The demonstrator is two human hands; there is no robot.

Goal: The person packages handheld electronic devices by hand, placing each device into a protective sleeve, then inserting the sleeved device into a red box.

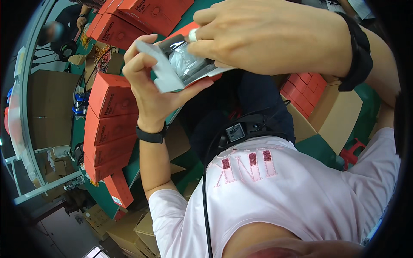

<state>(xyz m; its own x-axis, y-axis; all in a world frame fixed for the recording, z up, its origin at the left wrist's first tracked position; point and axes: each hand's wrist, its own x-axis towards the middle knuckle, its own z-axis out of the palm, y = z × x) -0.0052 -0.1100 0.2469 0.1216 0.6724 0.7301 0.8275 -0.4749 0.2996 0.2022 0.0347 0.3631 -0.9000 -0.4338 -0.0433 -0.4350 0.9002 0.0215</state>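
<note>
My left hand (148, 84) is wrapped round a small red carton (189, 87), tilted with its open end toward me. Its pale grey end flap (161, 71) stands folded out beside my left fingers. Inside, a white item in clear plastic (186, 62) sits between dark inner walls. Over the carton's far side reaches my right hand (262, 38), its fingers curled in at the opening. A small white piece (192, 35) shows at those fingers; I cannot tell whether it is held or worn. The right fingertips are partly hidden.
Red cartons (109, 124) stand in a row on the green table (105, 193) at left, with more stacked beyond (122, 26). At right, an open cardboard box (340, 114) holds several red cartons. Near a red stool (352, 152) is that box. Another person (64, 32) is at far left.
</note>
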